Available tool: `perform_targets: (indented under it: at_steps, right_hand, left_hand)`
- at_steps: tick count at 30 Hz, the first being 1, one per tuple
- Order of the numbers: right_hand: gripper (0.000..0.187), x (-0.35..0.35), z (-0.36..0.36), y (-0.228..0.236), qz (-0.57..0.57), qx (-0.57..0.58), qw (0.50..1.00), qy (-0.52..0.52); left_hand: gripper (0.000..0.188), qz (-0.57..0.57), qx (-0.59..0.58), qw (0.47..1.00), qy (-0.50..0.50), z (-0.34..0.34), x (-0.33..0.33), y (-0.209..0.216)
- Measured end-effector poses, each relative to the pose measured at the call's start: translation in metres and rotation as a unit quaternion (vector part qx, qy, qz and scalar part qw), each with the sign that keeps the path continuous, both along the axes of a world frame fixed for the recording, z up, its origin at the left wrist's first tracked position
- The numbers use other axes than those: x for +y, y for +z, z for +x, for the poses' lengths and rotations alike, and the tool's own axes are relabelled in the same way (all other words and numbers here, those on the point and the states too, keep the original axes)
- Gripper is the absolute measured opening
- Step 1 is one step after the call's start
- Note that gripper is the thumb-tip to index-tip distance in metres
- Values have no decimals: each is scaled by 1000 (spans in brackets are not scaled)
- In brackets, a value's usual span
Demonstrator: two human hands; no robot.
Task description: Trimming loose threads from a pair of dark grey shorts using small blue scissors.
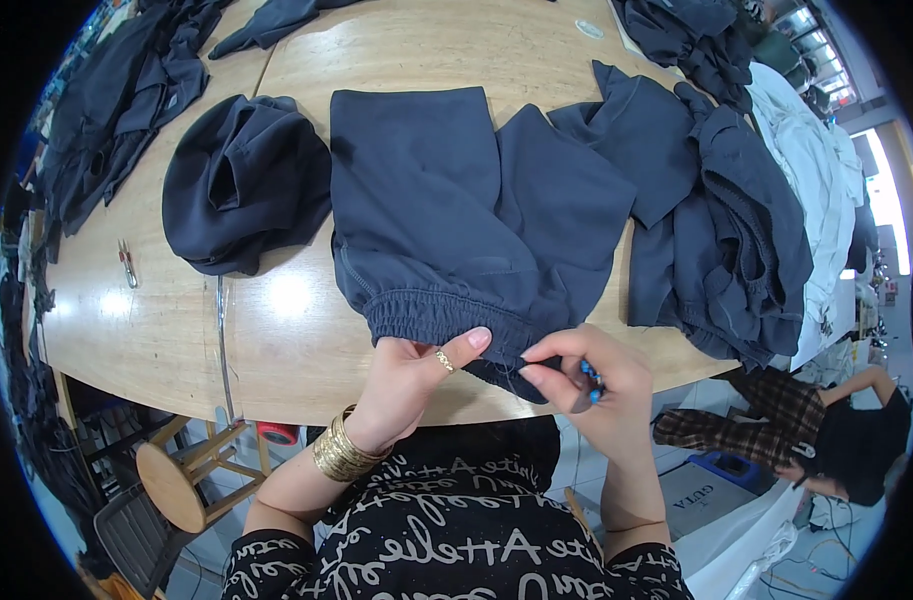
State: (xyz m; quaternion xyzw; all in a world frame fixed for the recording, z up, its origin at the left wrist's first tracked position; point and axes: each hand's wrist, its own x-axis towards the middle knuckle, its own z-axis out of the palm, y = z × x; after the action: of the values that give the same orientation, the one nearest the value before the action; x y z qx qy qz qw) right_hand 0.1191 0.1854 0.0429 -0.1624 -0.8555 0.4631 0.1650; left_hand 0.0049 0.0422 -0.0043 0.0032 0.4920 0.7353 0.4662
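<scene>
Dark navy shorts (416, 190) with a gathered elastic waistband lie flat in front of me, the waistband toward me at the table's near edge. My left hand (421, 375) is closed on the waistband, thumb on top and fingers underneath. Close beside it, thumb and forefinger of my right hand (596, 385) pinch at the waistband edge, where a fine loose thread seems to show. A small blue and dark tool (590, 382) is tucked in the right palm; its kind is mostly hidden by the fingers.
A bundled navy garment (241, 185) sits to the left, near a small pair of snips (127, 264). More navy garments (741, 230) are heaped at the right, beside white cloth (801, 170). A wooden stool (181, 485) stands below left. Another person (861, 430) is at the lower right.
</scene>
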Motion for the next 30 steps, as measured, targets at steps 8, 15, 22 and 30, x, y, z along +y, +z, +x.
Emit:
perform_targets:
  at_steps: [8, 15, 22, 30]
  right_hand:
    - [22, -1, -9, -7, 153, -7, 986, 65]
    - [17, 0, -2, -2, -83, -82, 991, 59]
    - [13, 2, 1, 1, -187, -73, 976, 89]
    - [17, -2, -5, -12, -87, -50, 992, 82]
  left_hand:
    - [18, -32, 43, 999, -1, 4, 3, -1]
    - [23, -115, 93, 988, -52, 5, -8, -34]
    - [24, -58, 76, 995, -21, 3, 1, -16]
    - [26, -101, 80, 991, -47, 2, -6, -30]
